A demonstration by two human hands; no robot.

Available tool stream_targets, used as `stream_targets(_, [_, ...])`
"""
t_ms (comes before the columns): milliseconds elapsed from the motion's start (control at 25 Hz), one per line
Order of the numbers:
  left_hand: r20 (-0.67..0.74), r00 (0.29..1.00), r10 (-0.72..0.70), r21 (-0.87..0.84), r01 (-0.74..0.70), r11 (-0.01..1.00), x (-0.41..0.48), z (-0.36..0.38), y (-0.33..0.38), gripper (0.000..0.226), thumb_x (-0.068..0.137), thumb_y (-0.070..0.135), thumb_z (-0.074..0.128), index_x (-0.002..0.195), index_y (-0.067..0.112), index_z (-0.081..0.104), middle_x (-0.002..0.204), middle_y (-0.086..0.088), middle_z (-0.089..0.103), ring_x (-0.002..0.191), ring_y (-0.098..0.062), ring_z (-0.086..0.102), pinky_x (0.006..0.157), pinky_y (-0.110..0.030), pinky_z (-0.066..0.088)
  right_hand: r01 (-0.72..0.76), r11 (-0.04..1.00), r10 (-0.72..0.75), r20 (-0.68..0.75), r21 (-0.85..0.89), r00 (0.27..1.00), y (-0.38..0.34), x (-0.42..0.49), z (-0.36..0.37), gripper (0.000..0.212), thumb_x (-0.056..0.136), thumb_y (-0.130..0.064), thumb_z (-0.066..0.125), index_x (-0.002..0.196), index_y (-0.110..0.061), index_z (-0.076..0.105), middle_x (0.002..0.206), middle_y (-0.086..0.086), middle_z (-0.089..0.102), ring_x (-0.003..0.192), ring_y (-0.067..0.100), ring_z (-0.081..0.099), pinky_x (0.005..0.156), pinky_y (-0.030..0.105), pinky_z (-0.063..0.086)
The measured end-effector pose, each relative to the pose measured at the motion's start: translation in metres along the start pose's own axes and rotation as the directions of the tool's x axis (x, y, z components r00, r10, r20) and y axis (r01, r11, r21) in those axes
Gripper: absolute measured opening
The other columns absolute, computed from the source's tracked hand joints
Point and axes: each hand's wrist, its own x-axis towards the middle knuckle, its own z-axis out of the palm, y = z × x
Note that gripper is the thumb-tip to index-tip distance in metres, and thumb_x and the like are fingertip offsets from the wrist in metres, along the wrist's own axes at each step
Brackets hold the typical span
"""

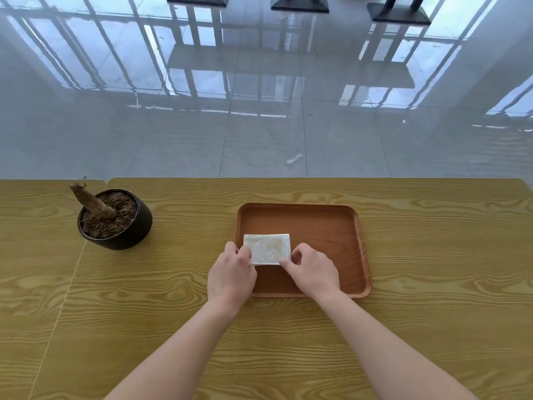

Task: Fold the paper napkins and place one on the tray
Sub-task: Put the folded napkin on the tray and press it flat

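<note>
Head view shows a folded white napkin (pixel 266 249) lying in the near-left part of the wooden tray (pixel 357 226), which sits on the wood-grain surface (pixel 432 327). The left hand (pixel 230 277) pinches the napkin's left edge between thumb and fingers, and the right hand (pixel 314 269) pinches its near-right corner, probably to keep the fold flat and square while it settles. A dark pot (pixel 124 229) of soil stands well apart to the left, clear of the work.
</note>
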Motion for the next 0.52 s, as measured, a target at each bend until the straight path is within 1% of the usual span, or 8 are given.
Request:
stream_targets(40, [-0.003,0.999,0.044,0.038,-0.044,0.998,-0.001,0.0,-0.003,0.014,0.089,0.023,0.06,0.101,0.016,0.059,0.096,0.001,0.047,0.08,-0.02,0.052,0.056,-0.031,0.038,0.02,1.0,-0.02,-0.017,-0.015,1.0,0.002,-0.002,-0.001,0.036,0.082,-0.064,0.062,0.09,-0.03,0.056,0.08,-0.012,0.064,0.075,0.014,0.063,0.057,0.031,0.044])
stream_targets(120, [-0.001,0.991,0.132,0.126,-0.13,0.983,-0.001,-0.002,-0.008,0.017,0.087,0.026,0.065,0.101,0.016,0.059,0.096,0.0,0.051,0.083,-0.02,0.052,0.056,-0.03,0.04,0.069,0.995,-0.072,-0.038,-0.073,0.997,0.004,-0.004,-0.002,0.039,0.079,-0.063,0.068,0.093,-0.03,0.055,0.083,-0.013,0.064,0.077,0.013,0.063,0.058,0.03,0.043])
stream_targets(200, [-0.002,0.98,0.2,0.198,-0.195,0.961,0.0,-0.005,-0.009,0.019,0.083,0.023,0.07,0.099,0.015,0.062,0.091,-0.002,0.056,0.078,-0.021,0.053,0.054,-0.031,0.041,0.105,0.988,-0.11,-0.041,-0.117,0.993,0.005,-0.002,-0.001,0.033,0.081,-0.058,0.07,0.091,-0.029,0.055,0.088,-0.012,0.064,0.082,0.014,0.062,0.063,0.031,0.044])
stream_targets(240, [-0.004,0.975,0.222,0.218,-0.215,0.952,0.0,-0.007,-0.008,0.019,0.08,0.019,0.073,0.095,0.013,0.063,0.086,-0.003,0.057,0.073,-0.022,0.054,0.052,-0.032,0.042,0.114,0.985,-0.12,-0.041,-0.13,0.992,0.005,-0.001,0.0,0.03,0.084,-0.054,0.069,0.089,-0.028,0.056,0.089,-0.012,0.064,0.084,0.015,0.062,0.064,0.032,0.044])
stream_targets(320, [-0.021,0.97,0.244,0.242,-0.232,0.942,0.001,-0.009,-0.004,0.015,0.074,0.011,0.076,0.082,0.011,0.064,0.076,-0.005,0.057,0.064,-0.024,0.054,0.046,-0.034,0.042,0.126,0.981,-0.134,-0.044,-0.146,0.99,0.003,0.001,0.002,0.025,0.087,-0.049,0.067,0.088,-0.026,0.056,0.089,-0.01,0.064,0.085,0.017,0.062,0.065,0.032,0.044])
stream_targets(400, [-0.042,0.966,0.254,0.259,-0.235,0.937,0.003,-0.01,-0.002,0.016,0.071,0.006,0.077,0.072,0.011,0.061,0.069,-0.005,0.055,0.058,-0.025,0.052,0.043,-0.034,0.041,0.128,0.982,-0.136,-0.054,-0.141,0.989,0.002,0.003,0.004,0.022,0.09,-0.046,0.065,0.088,-0.025,0.057,0.088,-0.009,0.065,0.084,0.018,0.062,0.064,0.032,0.043])
stream_targets(520, [-0.052,0.967,0.249,0.26,-0.228,0.938,0.006,-0.011,-0.001,0.017,0.074,0.005,0.075,0.07,0.01,0.06,0.069,-0.005,0.056,0.058,-0.025,0.052,0.043,-0.034,0.042,0.127,0.985,-0.136,-0.07,-0.118,0.988,0.003,0.004,0.005,0.02,0.091,-0.043,0.064,0.089,-0.025,0.058,0.088,-0.009,0.065,0.084,0.018,0.063,0.064,0.033,0.044])
